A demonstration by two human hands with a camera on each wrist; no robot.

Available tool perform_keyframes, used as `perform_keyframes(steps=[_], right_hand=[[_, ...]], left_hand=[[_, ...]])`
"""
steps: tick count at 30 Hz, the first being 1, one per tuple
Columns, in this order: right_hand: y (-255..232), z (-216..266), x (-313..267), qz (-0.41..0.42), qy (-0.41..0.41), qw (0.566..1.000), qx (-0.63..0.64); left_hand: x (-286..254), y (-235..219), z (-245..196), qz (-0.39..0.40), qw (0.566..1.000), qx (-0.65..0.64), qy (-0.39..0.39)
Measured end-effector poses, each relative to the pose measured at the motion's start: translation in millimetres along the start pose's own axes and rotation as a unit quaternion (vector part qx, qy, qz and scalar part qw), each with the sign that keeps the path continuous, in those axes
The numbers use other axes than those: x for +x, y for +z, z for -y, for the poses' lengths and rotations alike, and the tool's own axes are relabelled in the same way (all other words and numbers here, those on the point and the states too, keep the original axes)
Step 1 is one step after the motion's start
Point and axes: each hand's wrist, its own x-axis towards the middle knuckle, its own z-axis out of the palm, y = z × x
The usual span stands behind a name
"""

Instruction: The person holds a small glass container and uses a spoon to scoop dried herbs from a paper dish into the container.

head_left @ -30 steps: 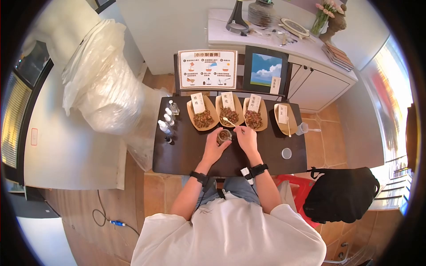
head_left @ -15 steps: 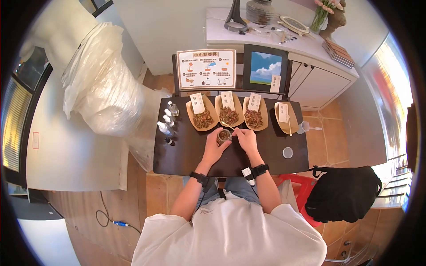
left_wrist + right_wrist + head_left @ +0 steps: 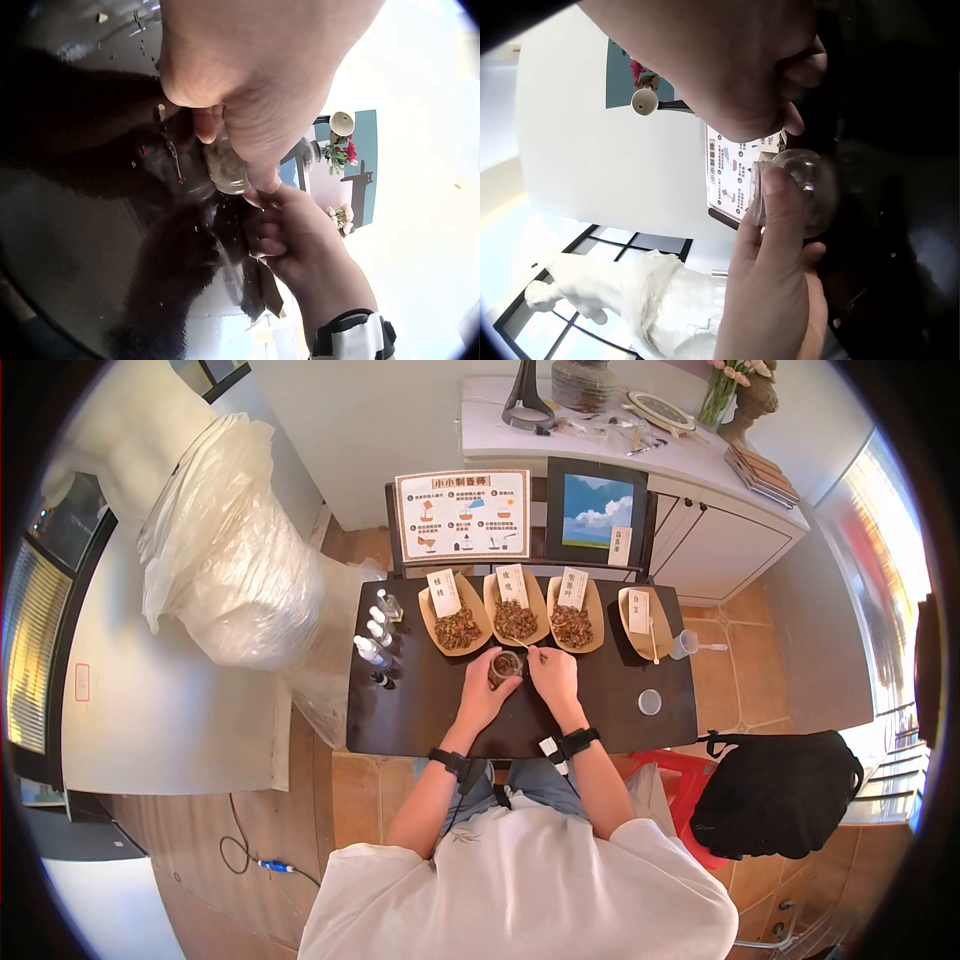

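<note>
In the head view my left hand (image 3: 482,692) grips a small clear glass jar (image 3: 505,666) with brown dried bits inside. Thumb and fingers wrap its sides in the right wrist view, where the round glass jar (image 3: 810,180) shows between them. My right hand (image 3: 554,675) is close beside the mouth of the jar and pinches a thin pale spoon (image 3: 521,644). Its far end is hard to make out. Just beyond both hands stand paper trays of chopped dried herbs; the middle tray (image 3: 543,600) is nearest.
Small bottles (image 3: 373,652) line the table's left side. At the right are another paper tray (image 3: 634,645) with a pale stick, a clear cup (image 3: 684,645) and a round lid (image 3: 649,702). An instruction sign (image 3: 463,515) and a framed picture (image 3: 596,512) stand behind the trays.
The spoon's pale head, earlier seen at the near edge of the middle tray, has dropped toward the jar as my right hand shifted slightly. My left hand keeps its grip on the jar.
</note>
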Motion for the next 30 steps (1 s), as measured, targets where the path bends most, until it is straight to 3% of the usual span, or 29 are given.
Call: perform_keyframes(steps=[4, 8, 16, 25, 30], right_hand=[[-2.3, 5.9, -3.9, -0.028, -0.035, 0.999, -0.024], [1.6, 2.4, -4.1, -0.061, -0.078, 0.994, -0.040], [4.4, -0.3, -1.9, -0.060, -0.084, 0.994, -0.030], [5.5, -6.2, -1.3, -0.082, -0.089, 0.993, 0.010], [0.2, -3.1, -3.2, -0.104, -0.099, 0.989, 0.031]], left_hand=[[0.4, 1.6, 8.4, -0.012, 0.998, 0.049, 0.046], [0.2, 2.4, 10.0, -0.010, 0.998, 0.048, 0.039], [-0.2, 1.4, 6.7, -0.012, 0.998, 0.044, 0.040], [-0.7, -1.3, -4.1, 0.008, 1.000, -0.008, -0.027], [-0.4, 0.5, -0.3, 0.003, 1.000, -0.002, -0.013]])
